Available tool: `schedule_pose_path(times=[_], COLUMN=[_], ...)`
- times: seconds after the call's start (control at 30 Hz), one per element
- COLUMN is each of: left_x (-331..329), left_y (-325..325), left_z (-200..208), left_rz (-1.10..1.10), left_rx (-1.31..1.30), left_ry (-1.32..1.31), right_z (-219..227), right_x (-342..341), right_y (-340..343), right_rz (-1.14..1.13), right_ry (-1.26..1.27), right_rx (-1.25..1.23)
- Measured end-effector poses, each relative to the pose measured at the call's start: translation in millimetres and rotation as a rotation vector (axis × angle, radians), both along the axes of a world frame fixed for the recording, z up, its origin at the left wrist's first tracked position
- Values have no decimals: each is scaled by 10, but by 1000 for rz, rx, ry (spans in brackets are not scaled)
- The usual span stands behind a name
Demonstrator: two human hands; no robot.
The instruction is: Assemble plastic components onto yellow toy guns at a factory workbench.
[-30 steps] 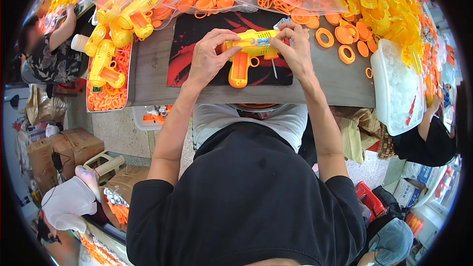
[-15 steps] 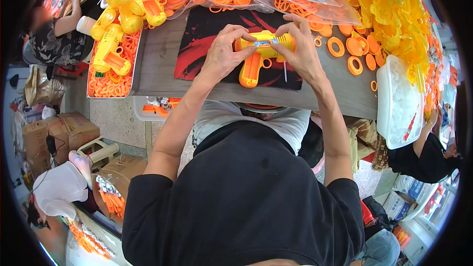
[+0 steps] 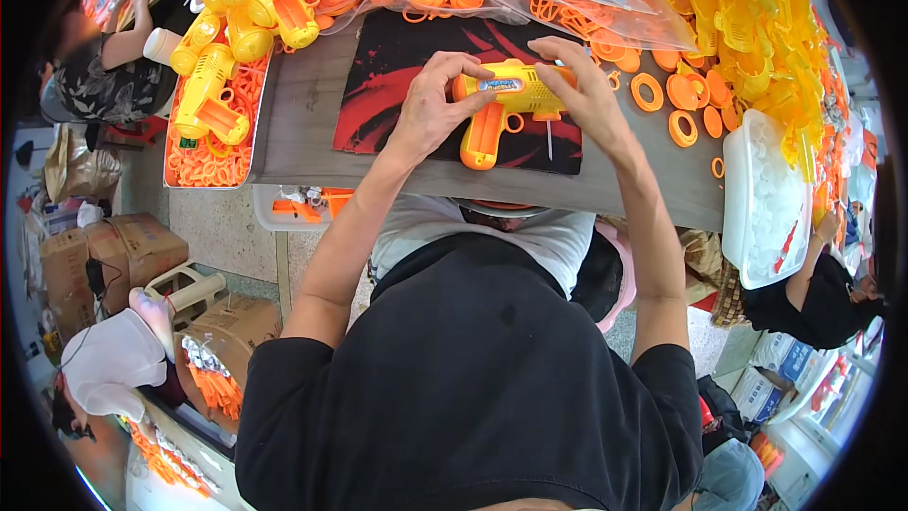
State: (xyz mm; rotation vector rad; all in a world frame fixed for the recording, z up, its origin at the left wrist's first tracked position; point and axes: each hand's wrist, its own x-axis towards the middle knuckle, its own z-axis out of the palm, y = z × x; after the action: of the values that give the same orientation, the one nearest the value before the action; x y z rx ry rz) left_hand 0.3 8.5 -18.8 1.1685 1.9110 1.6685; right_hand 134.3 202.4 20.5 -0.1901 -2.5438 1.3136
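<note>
A yellow and orange toy gun [image 3: 518,78] lies on its side on a black and red mat [image 3: 378,71], with its orange handle pointing toward me. A small blue and white sticker [image 3: 500,85] sits on its yellow body. My left hand [image 3: 427,109] grips the gun's rear end between thumb and fingers. Over the front end is my right hand [image 3: 596,109], its fingers stretched and its thumb apart from them; whether it touches the gun is unclear. A thin pale rod [image 3: 550,140] lies beneath the gun's front.
Left stands a tray [image 3: 170,166] of small orange parts with yellow toy guns [image 3: 210,99] on top. Orange rings [image 3: 646,92] and discs lie right, beside a white tub [image 3: 747,255] of translucent pieces. Yellow shells [image 3: 742,0] pile up behind; bags line the back. Other people work at both sides.
My right thumb has come off the sticker, and the right hand has shifted right along the gun with its fingers opening. My left thumb has drawn back from the sticker, uncovering it.
</note>
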Motion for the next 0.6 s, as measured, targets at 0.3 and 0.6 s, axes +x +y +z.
schedule_pose_path(times=[0.3, 0.6], left_x=[112, 130], left_y=[19, -35], left_z=[116, -84], left_rz=[107, 128], left_rx=[61, 97], left_ry=[95, 556], right_z=[8, 128], right_x=[-206, -203], right_y=[168, 123], right_rz=[81, 40], right_ry=[-299, -393], right_rx=[-320, -472])
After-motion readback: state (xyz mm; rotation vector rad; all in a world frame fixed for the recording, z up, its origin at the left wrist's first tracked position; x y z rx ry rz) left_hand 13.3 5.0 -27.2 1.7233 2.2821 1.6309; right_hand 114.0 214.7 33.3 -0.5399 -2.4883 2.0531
